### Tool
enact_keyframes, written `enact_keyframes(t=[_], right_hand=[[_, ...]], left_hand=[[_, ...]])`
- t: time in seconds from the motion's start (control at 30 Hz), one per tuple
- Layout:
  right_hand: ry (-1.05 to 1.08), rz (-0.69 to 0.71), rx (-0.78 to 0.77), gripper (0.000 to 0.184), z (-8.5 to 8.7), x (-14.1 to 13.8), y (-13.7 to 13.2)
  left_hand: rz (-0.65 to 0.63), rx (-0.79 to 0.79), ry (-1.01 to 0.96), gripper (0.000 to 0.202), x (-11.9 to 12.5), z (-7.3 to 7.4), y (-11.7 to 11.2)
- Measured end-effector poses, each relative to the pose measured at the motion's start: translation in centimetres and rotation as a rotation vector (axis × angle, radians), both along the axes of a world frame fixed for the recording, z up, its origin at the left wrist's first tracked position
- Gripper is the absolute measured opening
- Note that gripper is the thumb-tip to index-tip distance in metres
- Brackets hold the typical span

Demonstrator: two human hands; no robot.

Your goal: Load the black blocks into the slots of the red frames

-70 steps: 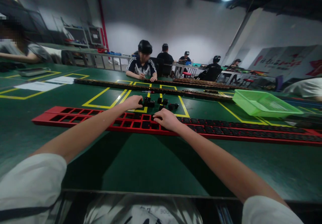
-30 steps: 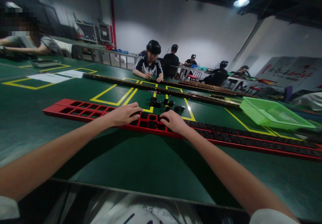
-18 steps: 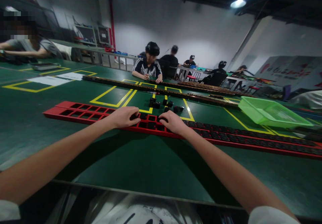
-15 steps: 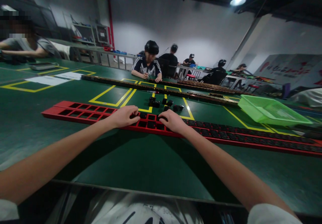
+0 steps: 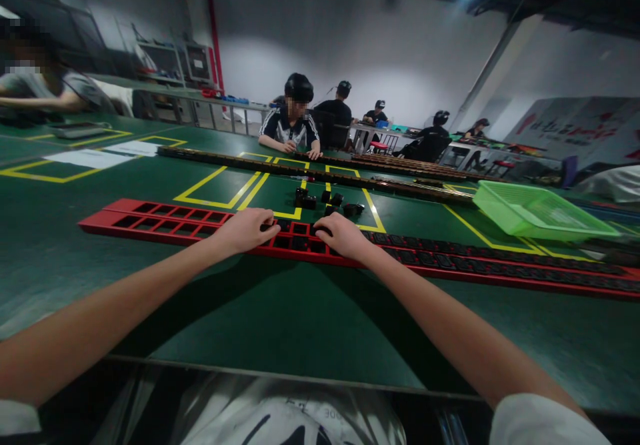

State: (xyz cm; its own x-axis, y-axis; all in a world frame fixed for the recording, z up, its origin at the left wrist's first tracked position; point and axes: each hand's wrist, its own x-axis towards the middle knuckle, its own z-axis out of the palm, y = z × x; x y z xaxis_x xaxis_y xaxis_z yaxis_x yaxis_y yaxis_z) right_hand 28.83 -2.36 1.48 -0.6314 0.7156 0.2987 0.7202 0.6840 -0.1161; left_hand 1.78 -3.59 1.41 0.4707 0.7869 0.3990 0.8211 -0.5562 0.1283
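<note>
A long red frame with two rows of square openings lies across the green table in front of me. Black square pieces fill its right stretch, while many openings on the left are bare. My left hand is curled over the frame near its middle, fingers bent together. My right hand rests a little further right, closed with thumb and fingers drawn in at the frame. Dark shapes show beside both sets of fingertips; whether either hand holds one is hidden. Between the hands, a black piece sits in an opening.
Several loose black pieces lie just behind the frame. A green plastic basket stands at the right. Long dark strips cross the table further back, and white papers lie at the left. Across the table a person sits working.
The whole view has shifted slightly. Both hands stay at nearly the same places on the red frame, with only small finger movement.
</note>
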Motion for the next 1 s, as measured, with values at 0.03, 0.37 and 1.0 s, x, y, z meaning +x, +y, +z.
enact_keyframes(t=[0.03,0.37,1.0], right_hand=[[0.003,0.001,0.001,0.021,0.0,0.0,0.0],[0.027,0.011,-0.007,0.021,0.1,0.1,-0.2],[0.019,0.002,-0.010,0.020,0.1,0.1,-0.1]], left_hand=[[0.014,0.011,-0.002,0.031,0.1,-0.2,0.0],[0.054,0.009,0.066,0.034,0.6,-0.2,-0.2],[0.124,0.023,0.039,0.039,-0.7,-0.2,1.0]])
